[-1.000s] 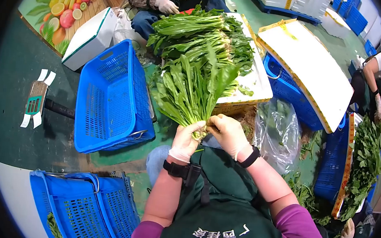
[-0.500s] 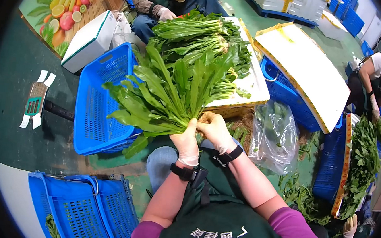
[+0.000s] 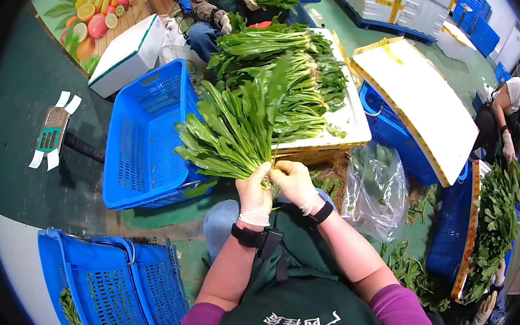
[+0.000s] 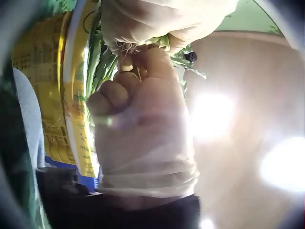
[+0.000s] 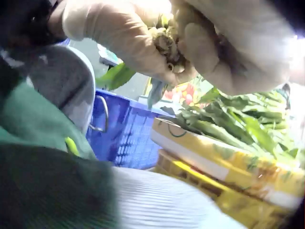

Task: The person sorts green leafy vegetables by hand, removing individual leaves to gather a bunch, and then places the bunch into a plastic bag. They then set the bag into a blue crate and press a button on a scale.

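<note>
My gloved left hand [image 3: 254, 197] grips a bunch of long-leaved greens [image 3: 231, 136] round its stem base, with the leaves fanning away to the upper left. The gloved right hand [image 3: 296, 185] pinches at the same stem base, thumb and fingertips against the left fingers. In the right wrist view, pale root ends [image 5: 166, 43] stick out between both hands. Thin roots [image 4: 127, 47] show at the fingertips in the left wrist view. Just beyond the hands, more bunches [image 3: 269, 44] lie heaped on a white foam lid [image 3: 345, 123] with yellow tape round its edge.
A blue crate [image 3: 146, 175] stands at the left, beside a scale display [image 3: 50, 137]. Folded blue crates [image 3: 107, 279] sit at lower left. A clear plastic bag [image 3: 377, 187] and another foam lid [image 3: 420, 102] lie to the right. Other people work opposite and at the right.
The held bunch swung left and spread over the blue crate, then drew partly back toward the heap. Both hands stayed together at the stem base. The person opposite now holds greens higher in view.
</note>
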The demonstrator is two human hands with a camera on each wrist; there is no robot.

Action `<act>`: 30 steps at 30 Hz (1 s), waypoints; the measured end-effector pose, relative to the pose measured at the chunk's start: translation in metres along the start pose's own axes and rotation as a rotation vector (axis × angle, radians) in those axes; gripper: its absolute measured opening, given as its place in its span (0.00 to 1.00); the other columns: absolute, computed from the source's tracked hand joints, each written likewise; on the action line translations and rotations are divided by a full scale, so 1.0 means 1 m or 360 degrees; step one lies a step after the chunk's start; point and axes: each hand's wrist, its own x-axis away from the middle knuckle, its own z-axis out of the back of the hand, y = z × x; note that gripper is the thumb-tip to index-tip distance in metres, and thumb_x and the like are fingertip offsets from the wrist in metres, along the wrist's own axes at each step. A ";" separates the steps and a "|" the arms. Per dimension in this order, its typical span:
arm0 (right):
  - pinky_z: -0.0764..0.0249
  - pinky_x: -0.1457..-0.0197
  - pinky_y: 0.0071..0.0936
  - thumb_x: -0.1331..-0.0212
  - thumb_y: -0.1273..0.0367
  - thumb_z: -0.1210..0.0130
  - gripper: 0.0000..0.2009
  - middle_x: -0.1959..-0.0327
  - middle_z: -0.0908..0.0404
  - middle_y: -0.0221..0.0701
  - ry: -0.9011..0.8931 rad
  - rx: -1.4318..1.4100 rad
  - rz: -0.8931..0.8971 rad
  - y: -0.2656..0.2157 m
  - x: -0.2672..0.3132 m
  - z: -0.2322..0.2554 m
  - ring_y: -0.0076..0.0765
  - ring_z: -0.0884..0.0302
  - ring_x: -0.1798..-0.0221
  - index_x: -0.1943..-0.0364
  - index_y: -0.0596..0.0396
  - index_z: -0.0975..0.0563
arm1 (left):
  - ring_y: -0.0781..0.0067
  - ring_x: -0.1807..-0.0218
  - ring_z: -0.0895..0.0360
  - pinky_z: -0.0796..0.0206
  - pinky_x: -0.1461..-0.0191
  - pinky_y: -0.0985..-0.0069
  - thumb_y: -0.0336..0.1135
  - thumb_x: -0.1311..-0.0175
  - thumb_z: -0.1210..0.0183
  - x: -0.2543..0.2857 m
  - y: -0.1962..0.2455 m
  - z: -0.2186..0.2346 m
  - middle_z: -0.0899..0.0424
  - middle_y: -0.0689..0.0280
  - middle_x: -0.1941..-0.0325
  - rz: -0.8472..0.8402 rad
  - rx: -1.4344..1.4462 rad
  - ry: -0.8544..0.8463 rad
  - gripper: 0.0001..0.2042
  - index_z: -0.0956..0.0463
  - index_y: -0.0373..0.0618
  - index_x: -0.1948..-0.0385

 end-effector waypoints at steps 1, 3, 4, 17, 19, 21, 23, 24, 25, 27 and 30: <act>0.26 0.67 0.37 0.42 0.60 0.45 0.14 0.78 0.20 0.41 -0.0004 -0.0003 0.0003 0.004 0.001 -0.001 0.42 0.19 0.74 0.71 0.59 0.20 | 0.67 0.51 0.20 0.25 0.47 0.71 0.16 0.41 0.42 -0.001 0.000 0.002 0.20 0.63 0.48 -0.0005 -0.0001 0.0002 0.22 0.29 0.41 0.43; 0.33 0.74 0.26 0.39 0.64 0.47 0.11 0.86 0.29 0.27 -0.0197 -0.1148 -0.0637 0.013 0.005 0.002 0.28 0.28 0.79 0.74 0.56 0.22 | 0.66 0.53 0.19 0.24 0.49 0.71 0.18 0.40 0.42 -0.002 -0.001 0.007 0.19 0.63 0.52 0.0190 0.0129 -0.0029 0.19 0.28 0.40 0.45; 0.41 0.77 0.20 0.37 0.65 0.47 0.10 0.84 0.36 0.20 -0.0338 -0.2032 -0.0750 0.011 0.004 0.005 0.19 0.36 0.80 0.73 0.53 0.25 | 0.65 0.54 0.18 0.24 0.50 0.70 0.20 0.39 0.41 -0.003 -0.001 0.010 0.18 0.63 0.54 0.0271 0.0157 0.0011 0.18 0.27 0.39 0.46; 0.28 0.67 0.20 0.44 0.68 0.33 0.18 0.73 0.20 0.26 0.0124 -0.0494 -0.0171 0.012 -0.018 0.028 0.20 0.28 0.73 0.53 0.63 0.24 | 0.69 0.51 0.20 0.25 0.49 0.74 0.12 0.44 0.44 0.005 -0.020 -0.008 0.20 0.62 0.49 0.0014 -0.0270 -0.0098 0.23 0.30 0.37 0.44; 0.31 0.70 0.18 0.43 0.71 0.35 0.15 0.73 0.21 0.24 -0.0008 -0.0818 -0.0446 0.013 -0.014 0.034 0.16 0.30 0.73 0.54 0.61 0.22 | 0.67 0.55 0.18 0.24 0.52 0.72 0.14 0.42 0.44 0.002 -0.018 -0.003 0.19 0.62 0.52 0.0195 -0.0199 -0.0037 0.20 0.29 0.36 0.46; 0.36 0.72 0.15 0.42 0.71 0.36 0.14 0.73 0.22 0.21 -0.0043 -0.0913 -0.0497 0.019 -0.011 0.035 0.13 0.31 0.73 0.52 0.59 0.22 | 0.67 0.57 0.17 0.22 0.54 0.71 0.17 0.40 0.43 -0.001 -0.015 0.004 0.18 0.61 0.54 0.0201 -0.0169 -0.0002 0.18 0.28 0.36 0.47; 0.36 0.73 0.15 0.41 0.69 0.37 0.14 0.72 0.21 0.20 -0.0171 -0.0960 -0.0576 0.023 -0.011 0.042 0.12 0.31 0.73 0.52 0.58 0.21 | 0.66 0.56 0.17 0.22 0.53 0.69 0.18 0.39 0.42 -0.002 -0.011 0.005 0.18 0.61 0.53 0.0353 -0.0106 0.0052 0.17 0.28 0.36 0.47; 0.34 0.71 0.15 0.41 0.68 0.36 0.17 0.70 0.20 0.22 -0.0216 -0.0954 -0.0572 0.030 -0.013 0.044 0.13 0.29 0.72 0.50 0.59 0.22 | 0.66 0.55 0.17 0.22 0.52 0.68 0.18 0.39 0.42 -0.003 -0.013 0.009 0.18 0.61 0.53 0.0330 -0.0093 -0.0003 0.17 0.27 0.36 0.48; 0.34 0.71 0.15 0.41 0.68 0.36 0.17 0.70 0.20 0.22 -0.0214 -0.0956 -0.0572 0.026 -0.013 0.047 0.13 0.29 0.72 0.50 0.59 0.22 | 0.66 0.55 0.17 0.22 0.52 0.68 0.18 0.39 0.42 -0.003 -0.013 0.007 0.18 0.61 0.53 0.0332 -0.0095 -0.0004 0.17 0.27 0.36 0.48; 0.30 0.67 0.17 0.44 0.70 0.36 0.19 0.68 0.19 0.24 -0.0199 -0.0711 -0.0545 0.018 -0.011 0.052 0.16 0.27 0.70 0.48 0.60 0.22 | 0.66 0.54 0.18 0.22 0.50 0.69 0.18 0.39 0.41 -0.003 -0.015 0.003 0.18 0.61 0.52 0.0287 -0.0171 -0.0159 0.17 0.27 0.36 0.48; 0.27 0.62 0.19 0.46 0.73 0.38 0.19 0.67 0.18 0.26 -0.0232 -0.0697 -0.0449 0.012 -0.010 0.049 0.19 0.24 0.67 0.48 0.62 0.22 | 0.66 0.53 0.18 0.23 0.49 0.70 0.18 0.39 0.40 0.000 -0.011 -0.004 0.18 0.61 0.52 0.0363 -0.0234 -0.0199 0.18 0.27 0.36 0.47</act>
